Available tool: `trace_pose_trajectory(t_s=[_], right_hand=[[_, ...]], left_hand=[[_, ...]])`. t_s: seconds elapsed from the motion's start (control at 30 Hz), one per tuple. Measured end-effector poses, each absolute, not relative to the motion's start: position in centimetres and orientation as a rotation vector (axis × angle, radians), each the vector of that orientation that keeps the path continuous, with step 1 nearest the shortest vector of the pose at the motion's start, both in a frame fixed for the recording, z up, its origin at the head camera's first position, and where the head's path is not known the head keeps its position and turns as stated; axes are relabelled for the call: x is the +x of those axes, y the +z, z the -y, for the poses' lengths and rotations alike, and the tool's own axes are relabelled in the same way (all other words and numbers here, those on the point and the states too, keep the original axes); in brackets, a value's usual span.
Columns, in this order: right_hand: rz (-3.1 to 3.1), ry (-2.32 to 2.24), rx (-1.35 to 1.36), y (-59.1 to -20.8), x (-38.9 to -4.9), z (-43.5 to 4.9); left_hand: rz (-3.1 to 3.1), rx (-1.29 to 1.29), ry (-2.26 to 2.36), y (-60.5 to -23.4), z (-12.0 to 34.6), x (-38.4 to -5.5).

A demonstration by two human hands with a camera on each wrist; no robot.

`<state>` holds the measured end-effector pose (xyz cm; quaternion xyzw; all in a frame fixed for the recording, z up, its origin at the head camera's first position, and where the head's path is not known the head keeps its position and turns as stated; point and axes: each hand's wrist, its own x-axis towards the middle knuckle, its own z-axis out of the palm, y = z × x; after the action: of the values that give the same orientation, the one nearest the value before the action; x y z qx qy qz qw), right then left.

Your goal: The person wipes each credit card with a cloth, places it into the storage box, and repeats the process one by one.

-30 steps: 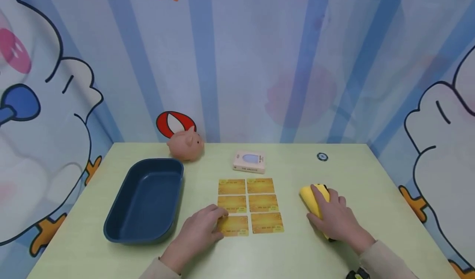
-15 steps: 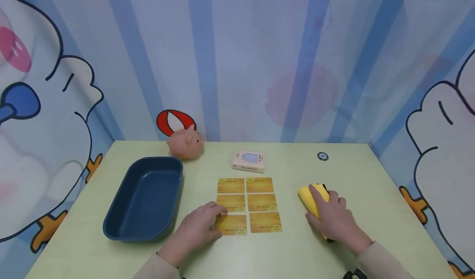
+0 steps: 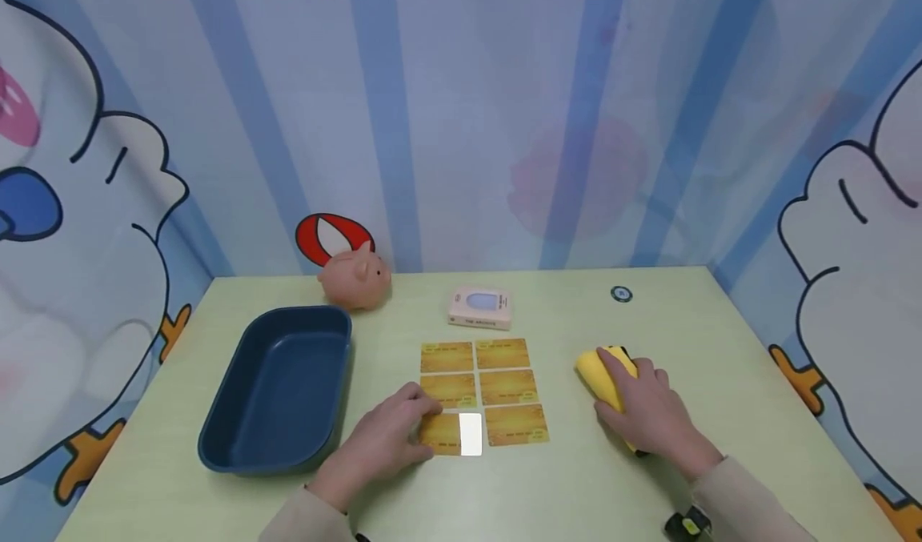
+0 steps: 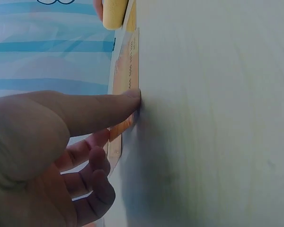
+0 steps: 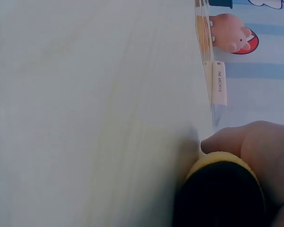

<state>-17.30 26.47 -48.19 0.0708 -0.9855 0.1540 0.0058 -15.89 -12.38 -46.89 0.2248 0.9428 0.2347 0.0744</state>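
Let 12 o'clock be straight ahead, with the six gold cards (image 3: 508,387) in the middle of the clock. Close to me, at 8 o'clock, my left hand (image 3: 387,431) pinches the near-left card (image 3: 441,434) by its edges. A bright white patch (image 3: 471,435) covers that card's right end, and I can't tell if it is only shine. If I squeeze too hard, I think the thin card could bend or pop out. If my fingers drag, they could bump the card just past it and spoil the neat rows.

At 3 o'clock my right hand (image 3: 646,414) grips a yellow thing (image 3: 598,378). One end looks round, so it might roll if I let go.

At 9 o'clock is the blue tub (image 3: 277,398). Farther off, a pink box (image 3: 480,308) lies at 12, a toy pig (image 3: 354,279) stands between 10 and 11, and a small round disc (image 3: 622,294) lies between 1 and 2.

My left wrist view shows what the head view can't: my thumb tip touching the card's near edge, down by the table (image 4: 208,123). My right wrist view shows the yellow thing's black end (image 5: 220,198). Only the head view shows the disc.
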Motion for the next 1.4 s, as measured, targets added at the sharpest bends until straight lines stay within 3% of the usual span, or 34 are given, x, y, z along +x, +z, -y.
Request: trace_pose_trajectory(t_s=[0.47, 0.73, 1.0, 1.4], right_hand=[[3.089, 0.468, 0.231, -48.0, -17.4, -26.3], [3.079, 0.535, 0.241, -48.1, -17.6, -26.3], [3.022, 0.595, 0.282, -47.6, -18.0, -26.5], [2.9, 0.731, 0.56, -45.7, -18.6, -24.1]], left_hand=[[-2.826, 0.721, 0.811, -47.4, 12.9, -15.8], [-2.721, 0.737, 1.124, -47.5, 13.5, -15.9], [-2.447, 0.51, 1.497, -46.7, 13.8, -16.1], [-2.236, 0.266, 1.856, -47.0, 12.4, -17.0]])
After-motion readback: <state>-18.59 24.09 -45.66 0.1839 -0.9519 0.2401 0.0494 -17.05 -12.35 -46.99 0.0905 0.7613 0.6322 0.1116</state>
